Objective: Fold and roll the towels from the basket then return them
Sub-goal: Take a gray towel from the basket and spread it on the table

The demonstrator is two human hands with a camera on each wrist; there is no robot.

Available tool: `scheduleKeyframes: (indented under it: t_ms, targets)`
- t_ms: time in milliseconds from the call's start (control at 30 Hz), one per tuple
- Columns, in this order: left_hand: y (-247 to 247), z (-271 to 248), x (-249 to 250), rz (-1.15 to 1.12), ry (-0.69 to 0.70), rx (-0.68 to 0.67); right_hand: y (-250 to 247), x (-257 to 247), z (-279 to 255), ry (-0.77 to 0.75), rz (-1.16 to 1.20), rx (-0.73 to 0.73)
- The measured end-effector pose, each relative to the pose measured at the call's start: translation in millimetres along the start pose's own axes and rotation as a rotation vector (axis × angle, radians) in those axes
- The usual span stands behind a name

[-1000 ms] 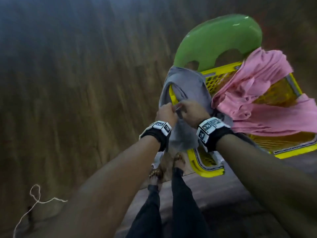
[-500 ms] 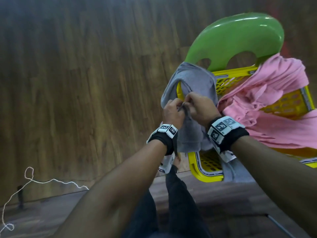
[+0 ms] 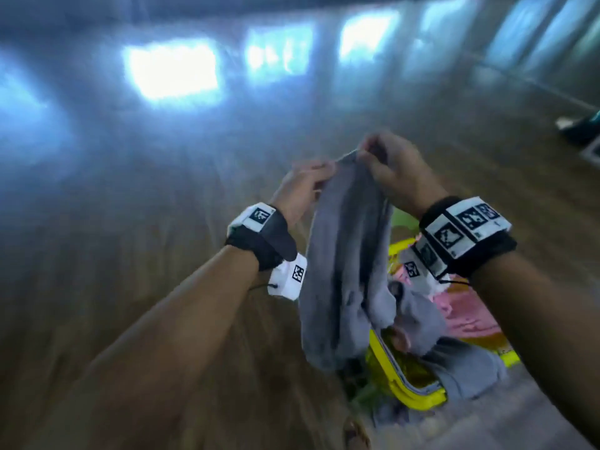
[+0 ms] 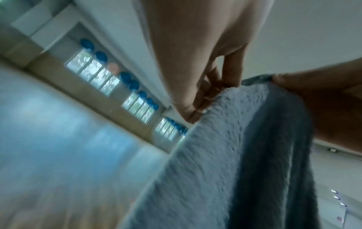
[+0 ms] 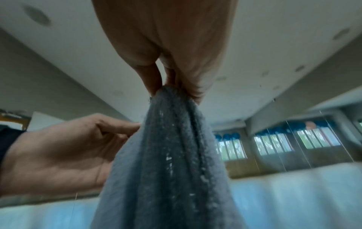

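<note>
A grey towel (image 3: 344, 254) hangs in loose folds from both hands, raised above the yellow basket (image 3: 412, 391). My right hand (image 3: 373, 154) pinches its top edge, seen from below as the right hand (image 5: 172, 86) bunching the grey towel (image 5: 170, 162). My left hand (image 3: 319, 177) pinches the same edge just to the left; the left wrist view shows the left hand (image 4: 205, 102) with its fingertips on the grey towel (image 4: 225, 155). A pink towel (image 3: 464, 313) and another grey towel (image 3: 461, 362) lie in and over the basket.
A brown wood-look floor (image 3: 130, 287) spreads to the left and ahead, with bright window reflections far off. A dark object (image 3: 581, 131) lies at the far right. A bit of the green chair (image 3: 404, 219) shows behind the towel.
Both hands have lifted the grey towel up out of the basket and away from its rim. The head view has swung upward, so the green chair and most of the basket have dropped from sight.
</note>
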State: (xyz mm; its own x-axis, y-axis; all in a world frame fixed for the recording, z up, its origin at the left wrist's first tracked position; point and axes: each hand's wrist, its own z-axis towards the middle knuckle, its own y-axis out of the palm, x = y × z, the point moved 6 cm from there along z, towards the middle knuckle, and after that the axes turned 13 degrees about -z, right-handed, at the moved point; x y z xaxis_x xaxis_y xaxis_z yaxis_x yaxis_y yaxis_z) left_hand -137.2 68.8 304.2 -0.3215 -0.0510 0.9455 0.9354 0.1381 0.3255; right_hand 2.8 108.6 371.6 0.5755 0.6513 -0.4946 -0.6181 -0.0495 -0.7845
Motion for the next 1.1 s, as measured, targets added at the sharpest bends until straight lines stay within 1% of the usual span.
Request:
scheduleKeyframes:
  t_ms: [133,267,333,433,500,533,567,633,667,733,800,900,1000,1100]
  targets:
    - [-16,-31,154,0.292,0.286,0.043,-45,-91,40,-0.047,-0.032,0.078]
    - [-29,-72,276,0.429,0.513,0.109,-86,-189,70,-0.175,0.0,0.161]
    - [-38,-84,324,0.458,0.569,0.169,-108,-234,86,-0.221,0.015,0.2]
    - [-54,-107,382,0.441,0.662,0.297,-138,-298,103,-0.291,0.059,0.259]
    - [-65,-123,408,0.435,0.721,0.373,-145,-331,110,-0.336,0.046,0.218]
    - [-72,-130,413,0.423,0.726,0.383,-142,-341,111,-0.347,0.044,0.177]
    - [-78,-137,410,0.398,0.692,0.357,-134,-345,112,-0.348,0.057,0.135]
    - [-88,-148,389,0.383,0.56,0.243,-108,-338,104,-0.33,0.136,0.054]
    - [-94,-155,371,0.425,0.492,0.189,-88,-332,95,-0.332,0.177,0.006]
    - [-102,-169,335,0.559,0.415,0.12,-49,-318,72,-0.336,0.204,-0.067]
    - [-115,-180,304,0.578,0.384,0.121,-16,-305,50,-0.303,0.249,-0.103]
    - [-136,-185,263,0.528,0.349,0.17,21,-285,28,-0.179,0.381,-0.15]
    - [-143,-187,231,0.544,0.294,0.177,47,-273,16,-0.061,0.498,-0.198]
    - [-144,-191,213,0.531,0.278,0.17,57,-264,9,-0.064,0.514,-0.144]
